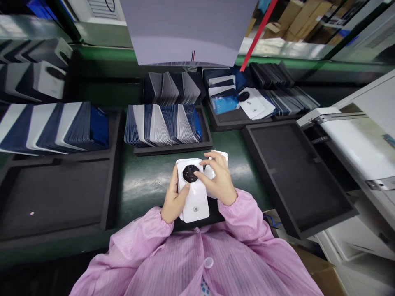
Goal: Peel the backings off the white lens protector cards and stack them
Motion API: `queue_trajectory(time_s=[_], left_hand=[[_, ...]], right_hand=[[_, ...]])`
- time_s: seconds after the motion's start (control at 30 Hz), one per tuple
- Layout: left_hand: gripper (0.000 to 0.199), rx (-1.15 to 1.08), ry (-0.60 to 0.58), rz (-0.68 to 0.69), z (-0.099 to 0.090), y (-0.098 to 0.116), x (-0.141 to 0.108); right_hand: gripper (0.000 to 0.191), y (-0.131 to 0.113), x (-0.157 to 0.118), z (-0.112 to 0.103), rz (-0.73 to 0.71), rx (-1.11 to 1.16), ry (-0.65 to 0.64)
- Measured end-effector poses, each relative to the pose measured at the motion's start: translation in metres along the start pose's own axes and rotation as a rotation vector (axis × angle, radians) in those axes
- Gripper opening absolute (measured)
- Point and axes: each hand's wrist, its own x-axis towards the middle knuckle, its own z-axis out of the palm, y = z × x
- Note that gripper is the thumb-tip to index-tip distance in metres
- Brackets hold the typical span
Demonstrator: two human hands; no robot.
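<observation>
My left hand (176,200) is closed round the left side of a white phone back panel (199,201), its thumb on the face. A second white edge shows beneath it, so more than one piece may be in that grip. The panel has a black octagonal camera area (190,173) at the top and a small emblem low down. Over the upper right of the panel, my right hand (219,177) has its fingers apart, thumb at the camera area and forefinger near the panel's edge. Under that hand lie other white panels (224,157), partly hidden.
Ahead stands a black tray (173,149) of upright blue and grey-white panels. More panels fill the left rack (46,127) and the back-right tray (225,123). A black foam tray (302,172) lies tilted at right, beside white equipment (364,144). A sheet (191,28) hangs ahead.
</observation>
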Motion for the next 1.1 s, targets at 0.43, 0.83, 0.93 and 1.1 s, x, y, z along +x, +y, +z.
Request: queue_trajectory(time_s=[0.43, 0.83, 0.93, 1.1], left_hand=[[0.075, -0.002, 0.011, 0.026, -0.001, 0.001, 0.003], [0.068, 0.096, 0.052, 0.075, -0.002, 0.004, 0.005], [0.066, 0.114, 0.055, 0.086, -0.003, 0.003, 0.005], [0.068, 0.107, 0.049, 0.075, -0.002, 0.004, 0.004]], right_hand=[[0.011, -0.003, -0.010, 0.020, -0.315, 0.102, 0.017], [0.026, 0.001, -0.029, 0.027, -0.337, 0.413, 0.020], [0.037, 0.002, -0.029, 0.029, -0.386, 0.415, 0.042], [0.047, 0.004, -0.028, 0.031, -0.447, 0.445, 0.063]])
